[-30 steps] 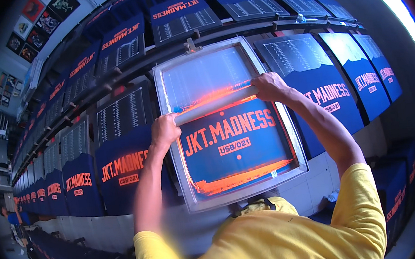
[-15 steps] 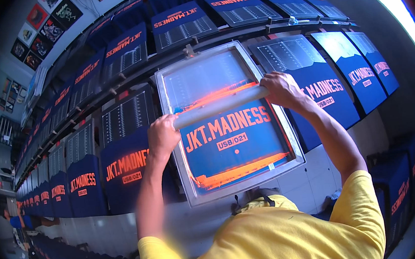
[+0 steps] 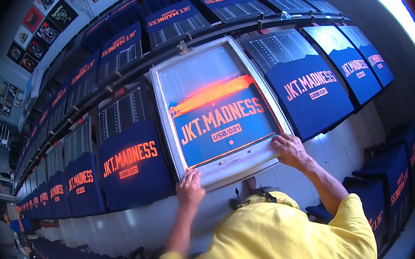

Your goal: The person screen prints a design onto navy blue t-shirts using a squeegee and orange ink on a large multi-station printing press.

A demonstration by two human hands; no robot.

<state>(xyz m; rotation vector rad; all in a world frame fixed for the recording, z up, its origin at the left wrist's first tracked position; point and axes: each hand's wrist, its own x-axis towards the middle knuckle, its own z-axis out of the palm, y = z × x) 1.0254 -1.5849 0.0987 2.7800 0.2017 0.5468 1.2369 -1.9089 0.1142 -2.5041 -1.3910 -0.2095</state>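
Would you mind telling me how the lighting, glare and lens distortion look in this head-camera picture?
Head view: strong fisheye, so the rows of blue shirts bend toward the black rim; a blown-out white glare sits at the upper right edge; the screen frame catches a pale sheen on its upper mesh; the left hand and right hand at its lower edge look sharp; the far left is dim.

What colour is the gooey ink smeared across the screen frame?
Bright orange ink, on the screen frame; head view shows it best.

Left hand [image 3: 189,188] and right hand [image 3: 289,150] grip near edge of printing screen [image 3: 215,108]; blue shirts [image 3: 129,159] alongside.
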